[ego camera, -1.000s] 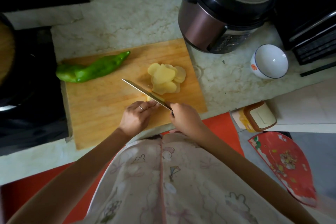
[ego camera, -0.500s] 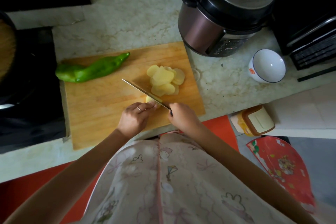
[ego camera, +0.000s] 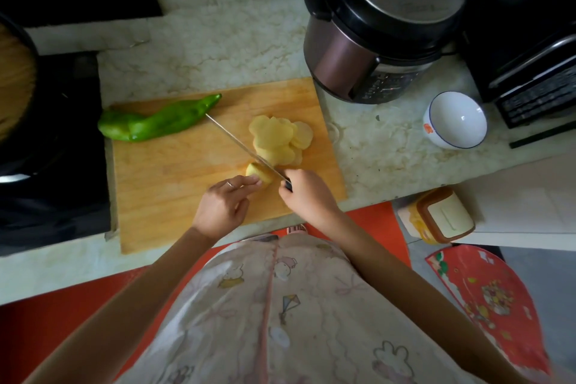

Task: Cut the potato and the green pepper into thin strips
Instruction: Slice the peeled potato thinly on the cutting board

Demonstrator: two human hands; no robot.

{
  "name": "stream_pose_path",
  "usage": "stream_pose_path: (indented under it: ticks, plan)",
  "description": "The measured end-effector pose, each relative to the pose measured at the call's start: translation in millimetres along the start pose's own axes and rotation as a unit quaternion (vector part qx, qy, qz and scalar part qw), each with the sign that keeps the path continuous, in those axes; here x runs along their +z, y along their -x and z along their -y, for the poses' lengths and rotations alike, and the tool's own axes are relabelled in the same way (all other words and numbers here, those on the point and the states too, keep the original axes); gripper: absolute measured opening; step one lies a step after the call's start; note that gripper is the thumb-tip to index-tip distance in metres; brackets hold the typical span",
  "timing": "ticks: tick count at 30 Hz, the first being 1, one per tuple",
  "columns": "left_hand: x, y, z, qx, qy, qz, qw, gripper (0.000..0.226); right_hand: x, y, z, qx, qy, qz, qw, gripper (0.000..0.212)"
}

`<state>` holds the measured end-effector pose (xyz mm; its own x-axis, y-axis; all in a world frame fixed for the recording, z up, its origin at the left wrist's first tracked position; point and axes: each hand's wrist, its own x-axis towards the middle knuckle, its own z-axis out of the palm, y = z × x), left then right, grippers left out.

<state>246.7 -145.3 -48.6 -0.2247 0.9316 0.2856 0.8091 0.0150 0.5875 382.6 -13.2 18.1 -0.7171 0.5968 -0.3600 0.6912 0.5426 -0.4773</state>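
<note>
A wooden cutting board (ego camera: 174, 184) lies on the marble counter. A whole green pepper (ego camera: 156, 121) rests at its far left corner. A pile of thin potato slices (ego camera: 280, 137) sits on the right part of the board. Just in front of the pile is a small remaining potato piece (ego camera: 260, 174). My left hand (ego camera: 223, 204) holds that piece with its fingertips. My right hand (ego camera: 307, 193) grips the handle of a knife (ego camera: 243, 146), whose blade runs diagonally toward the pepper and sits against the potato piece.
A pressure cooker (ego camera: 383, 28) stands behind the board's right corner. A white bowl (ego camera: 455, 120) and a dark appliance (ego camera: 530, 72) are further right. A black stove (ego camera: 46, 150) with a pan borders the board on the left. A lidded container (ego camera: 439, 215) sits at the right.
The small potato piece shows more beyond my left fingertips, and the knife blade lies further from the hand's knuckles. The camera view has shifted slightly.
</note>
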Motion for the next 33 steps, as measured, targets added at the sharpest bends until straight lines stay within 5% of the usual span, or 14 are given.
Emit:
stream_pose_path:
  ticks: [3, 8, 11, 14, 18, 21, 27, 33]
  plan:
    - [-7, 0, -10, -0.113, 0.078, -0.127, 0.982, 0.031, -16, 11, -10, -0.066, 0.086, -0.081, 0.991, 0.026]
    - [-39, -29, -27, -0.273, 0.067, -0.362, 0.889, 0.018, -48, 14, -38, -0.152, 0.248, -0.155, 0.944, 0.028]
    - [-59, -64, -38, -0.205, 0.053, -0.259, 0.942, 0.03, -55, 11, -52, -0.184, 0.283, -0.155, 0.929, 0.04]
    - [-61, -98, -49, -0.083, 0.056, 0.048, 0.994, 0.067, -61, 10, -59, -0.224, 0.275, -0.155, 0.922, 0.054]
    - [-38, -125, -55, -0.115, 0.101, 0.314, 0.937, 0.085, -69, 14, -65, -0.289, 0.292, -0.18, 0.894, 0.059]
    - [-31, -136, -49, -0.154, 0.092, 0.319, 0.931, 0.075, -80, 15, -76, -0.331, 0.297, -0.203, 0.872, 0.06]
    - [-35, -152, -25, -0.226, 0.067, 0.197, 0.952, 0.044, -82, 17, -115, -0.366, 0.243, -0.296, 0.848, 0.035]
    - [-32, -148, 5, -0.318, 0.122, 0.111, 0.934, 0.026, -80, 21, -140, -0.285, 0.162, -0.354, 0.876, 0.037]
